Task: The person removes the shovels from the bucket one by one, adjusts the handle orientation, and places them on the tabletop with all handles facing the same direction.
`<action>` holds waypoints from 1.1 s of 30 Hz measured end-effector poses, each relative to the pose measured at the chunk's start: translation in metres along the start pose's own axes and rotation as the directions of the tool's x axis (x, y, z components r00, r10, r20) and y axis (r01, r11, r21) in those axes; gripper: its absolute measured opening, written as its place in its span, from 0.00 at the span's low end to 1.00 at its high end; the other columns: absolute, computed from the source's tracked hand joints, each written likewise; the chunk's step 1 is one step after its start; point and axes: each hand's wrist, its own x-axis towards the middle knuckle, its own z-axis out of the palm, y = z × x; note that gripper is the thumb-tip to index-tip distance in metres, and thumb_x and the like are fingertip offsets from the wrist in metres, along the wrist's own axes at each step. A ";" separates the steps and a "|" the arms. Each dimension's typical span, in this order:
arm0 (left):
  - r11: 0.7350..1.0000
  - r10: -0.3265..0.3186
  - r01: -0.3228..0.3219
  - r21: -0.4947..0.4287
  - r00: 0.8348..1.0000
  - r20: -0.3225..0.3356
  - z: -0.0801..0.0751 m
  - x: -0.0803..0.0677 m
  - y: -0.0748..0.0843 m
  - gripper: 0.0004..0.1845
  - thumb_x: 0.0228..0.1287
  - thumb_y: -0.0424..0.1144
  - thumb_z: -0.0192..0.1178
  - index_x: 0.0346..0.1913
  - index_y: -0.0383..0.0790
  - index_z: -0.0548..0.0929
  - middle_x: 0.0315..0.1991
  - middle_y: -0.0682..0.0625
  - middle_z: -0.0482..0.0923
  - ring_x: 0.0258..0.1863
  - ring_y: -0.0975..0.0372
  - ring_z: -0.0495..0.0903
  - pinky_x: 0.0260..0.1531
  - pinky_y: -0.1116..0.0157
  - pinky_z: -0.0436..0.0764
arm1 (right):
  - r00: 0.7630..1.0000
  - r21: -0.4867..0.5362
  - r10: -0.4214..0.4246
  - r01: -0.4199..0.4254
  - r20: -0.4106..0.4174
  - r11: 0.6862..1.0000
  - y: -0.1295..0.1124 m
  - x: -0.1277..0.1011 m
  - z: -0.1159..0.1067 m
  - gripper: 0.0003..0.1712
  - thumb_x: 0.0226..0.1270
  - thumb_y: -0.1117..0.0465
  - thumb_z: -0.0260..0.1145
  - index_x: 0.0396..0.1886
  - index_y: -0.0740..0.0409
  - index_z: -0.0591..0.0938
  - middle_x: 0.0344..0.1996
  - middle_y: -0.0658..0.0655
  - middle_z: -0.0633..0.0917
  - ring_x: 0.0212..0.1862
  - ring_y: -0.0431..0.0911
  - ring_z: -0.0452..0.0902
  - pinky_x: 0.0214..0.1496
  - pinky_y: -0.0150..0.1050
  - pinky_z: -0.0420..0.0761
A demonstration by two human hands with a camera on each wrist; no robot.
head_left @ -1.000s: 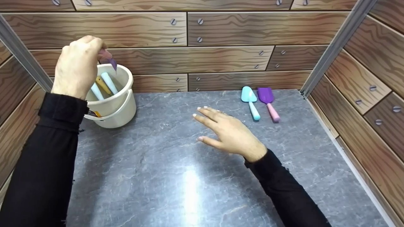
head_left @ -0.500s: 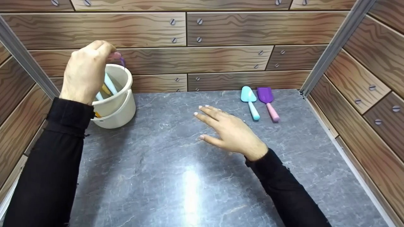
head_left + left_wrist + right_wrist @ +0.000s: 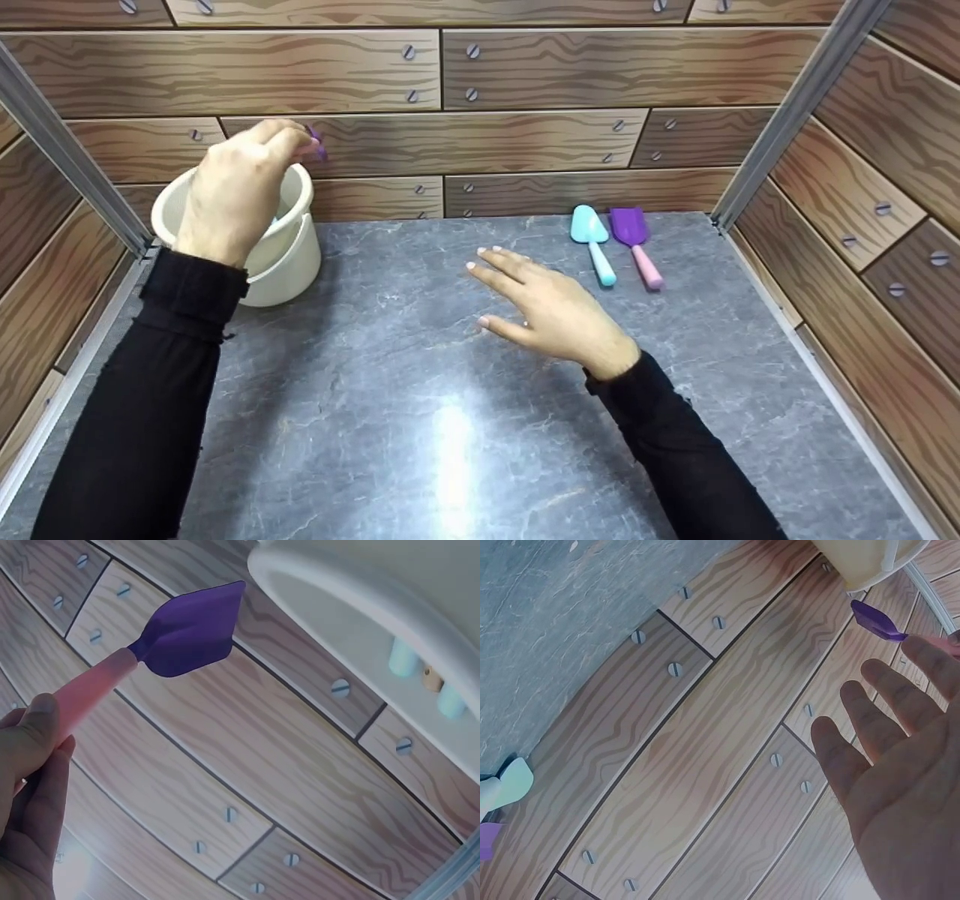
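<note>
Left hand (image 3: 236, 191) is lifting the purple-bladed, pink-handled toy shovel (image 3: 161, 649) clear of the white plastic bucket (image 3: 289, 247) at 10 o'clock, pinching its handle | right hand (image 3: 551, 315) is hovering flat-fingered, empty, over grey surface (image 3: 420, 420) | removal progressing.

Grey marble tabletop (image 3: 420, 420): white bucket (image 3: 289, 259), teal scoop (image 3: 592, 240), purple scoop (image 3: 636, 244).

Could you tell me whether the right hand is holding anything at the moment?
No, the right hand hovers over the table with its fingers spread and nothing in it.
</note>
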 end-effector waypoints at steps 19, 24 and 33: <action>0.981 0.192 -0.191 0.036 0.981 -0.037 0.027 -0.017 0.021 0.12 0.85 0.29 0.62 0.60 0.29 0.91 0.60 0.33 0.95 0.58 0.38 0.97 0.61 0.43 0.97 | 1.000 0.000 0.022 -0.022 0.002 1.000 0.006 -0.001 -0.003 0.45 0.91 0.34 0.66 0.95 0.46 0.70 0.93 0.58 0.72 0.92 0.59 0.70 0.92 0.63 0.78; 0.974 0.225 -0.224 0.037 0.974 -0.030 0.032 -0.021 0.029 0.12 0.83 0.22 0.63 0.61 0.28 0.90 0.62 0.33 0.94 0.60 0.38 0.96 0.65 0.44 0.96 | 1.000 -0.002 0.026 -0.026 -0.007 1.000 0.007 -0.001 -0.003 0.45 0.90 0.34 0.67 0.95 0.47 0.70 0.92 0.59 0.73 0.92 0.59 0.70 0.91 0.62 0.79; 0.957 0.289 -0.285 0.062 0.955 -0.073 0.047 -0.032 0.043 0.13 0.83 0.28 0.65 0.62 0.32 0.93 0.61 0.37 0.95 0.59 0.43 0.97 0.62 0.48 0.97 | 0.999 0.007 0.029 -0.028 -0.020 1.000 0.009 -0.002 -0.003 0.44 0.90 0.36 0.68 0.94 0.48 0.71 0.92 0.59 0.74 0.91 0.61 0.73 0.91 0.63 0.79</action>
